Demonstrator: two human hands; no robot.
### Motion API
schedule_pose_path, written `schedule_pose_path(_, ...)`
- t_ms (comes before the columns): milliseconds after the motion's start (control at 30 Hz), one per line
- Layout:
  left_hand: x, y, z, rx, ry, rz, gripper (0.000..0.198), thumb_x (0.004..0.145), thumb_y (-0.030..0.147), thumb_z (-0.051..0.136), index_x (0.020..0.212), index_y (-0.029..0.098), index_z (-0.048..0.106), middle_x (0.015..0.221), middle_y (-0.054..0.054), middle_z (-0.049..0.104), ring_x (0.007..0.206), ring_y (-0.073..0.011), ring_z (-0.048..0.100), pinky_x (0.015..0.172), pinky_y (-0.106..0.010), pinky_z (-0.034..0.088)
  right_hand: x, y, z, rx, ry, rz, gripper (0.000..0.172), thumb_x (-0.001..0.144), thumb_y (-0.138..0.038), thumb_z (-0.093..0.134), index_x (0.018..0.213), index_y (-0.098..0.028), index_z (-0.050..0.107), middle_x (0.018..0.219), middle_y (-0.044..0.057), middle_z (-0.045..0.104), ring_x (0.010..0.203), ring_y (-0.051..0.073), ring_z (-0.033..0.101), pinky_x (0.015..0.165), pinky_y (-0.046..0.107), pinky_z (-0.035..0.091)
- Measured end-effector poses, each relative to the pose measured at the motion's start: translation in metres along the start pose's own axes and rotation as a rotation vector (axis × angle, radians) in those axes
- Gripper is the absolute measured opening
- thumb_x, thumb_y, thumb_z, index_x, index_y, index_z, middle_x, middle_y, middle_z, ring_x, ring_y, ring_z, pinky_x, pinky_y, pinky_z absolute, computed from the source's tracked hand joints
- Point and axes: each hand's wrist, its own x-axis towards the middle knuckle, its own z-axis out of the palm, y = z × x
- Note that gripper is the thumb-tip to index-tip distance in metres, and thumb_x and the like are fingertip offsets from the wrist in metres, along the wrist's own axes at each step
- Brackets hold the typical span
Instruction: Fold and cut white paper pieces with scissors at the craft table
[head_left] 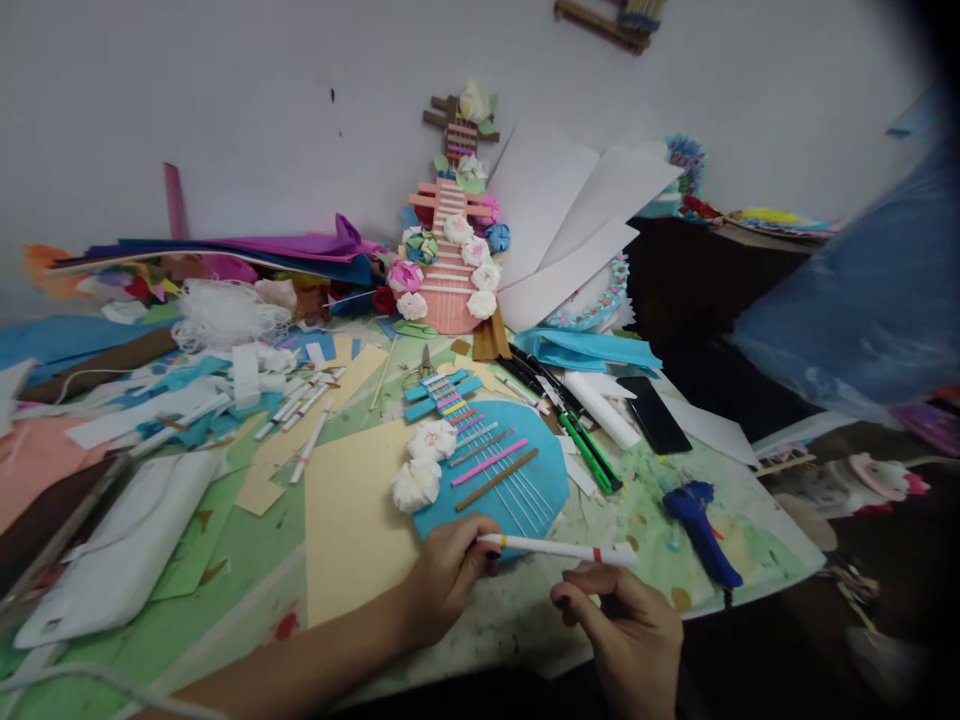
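Both my hands hold a thin white paper stick [559,548] with a yellow band near its left end and a red band near its right. My left hand [450,578] pinches the left end. My right hand [626,630] pinches it from below near the middle. Just beyond the hands lies a blue paper guitar-shaped craft [525,490] with white strings, pink and brown sticks and two white paper flowers [424,462]. It rests partly on a cream paper sheet [352,530].
A finished pink paper guitar with flowers [450,265] leans on the wall. A blue glue gun [701,530], green markers [589,450], a black phone [654,412] and a white roll [600,408] lie to the right. Paper scraps and coloured sheets [225,250] fill the left, with a white pouch [127,550].
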Motion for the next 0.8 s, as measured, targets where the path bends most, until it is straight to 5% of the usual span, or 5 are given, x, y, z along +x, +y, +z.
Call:
schedule_pose_path(200, 0.001, 0.007, 0.0, -0.064, -0.017, -0.076, 0.027, 0.092, 0.025, 0.034, 0.076, 0.016, 0.054, 0.062, -0.001, 0.056, 0.055, -0.0092, 0.05, 0.054, -0.019, 0.038, 0.0, -0.005, 0.005, 0.11, -0.175, -0.003, 0.013, 0.076, -0.019, 0.061, 0.068, -0.02, 0.071, 0.059, 0.001, 0.068, 0.054, 0.014, 0.064, 0.054, 0.02, 0.05)
schedule_pose_path(367, 0.001, 0.015, 0.002, -0.113, -0.01, -0.071, 0.014, 0.088, 0.022, 0.044, 0.091, 0.015, 0.056, 0.073, -0.003, 0.065, 0.059, -0.0099, 0.058, 0.055, -0.018, 0.043, -0.002, -0.001, 0.017, 0.377, -0.27, 0.251, 0.014, 0.077, -0.023, 0.062, 0.087, -0.021, 0.072, 0.074, 0.005, 0.072, 0.066, 0.018, 0.067, 0.064, 0.025, 0.053)
schedule_pose_path(567, 0.011, 0.028, -0.006, 0.089, 0.165, 0.101, 0.013, 0.085, 0.016, 0.049, 0.088, 0.017, 0.061, 0.078, -0.004, 0.067, 0.071, -0.0125, 0.061, 0.065, -0.021, 0.046, 0.009, -0.002, 0.028, 0.908, -0.334, 0.54, 0.036, 0.075, -0.018, 0.062, 0.111, -0.019, 0.06, 0.094, 0.008, 0.07, 0.084, 0.019, 0.065, 0.084, 0.034, 0.047)
schedule_pose_path(800, 0.021, 0.033, -0.015, 0.128, 0.351, -0.023, 0.013, 0.084, 0.018, 0.051, 0.084, 0.015, 0.063, 0.074, -0.003, 0.06, 0.068, -0.0127, 0.056, 0.059, -0.022, 0.045, 0.022, -0.024, 0.03, 1.275, -0.489, 0.628, 0.043, 0.074, -0.013, 0.057, 0.117, -0.015, 0.056, 0.108, 0.014, 0.065, 0.102, 0.026, 0.06, 0.1, 0.048, 0.031)
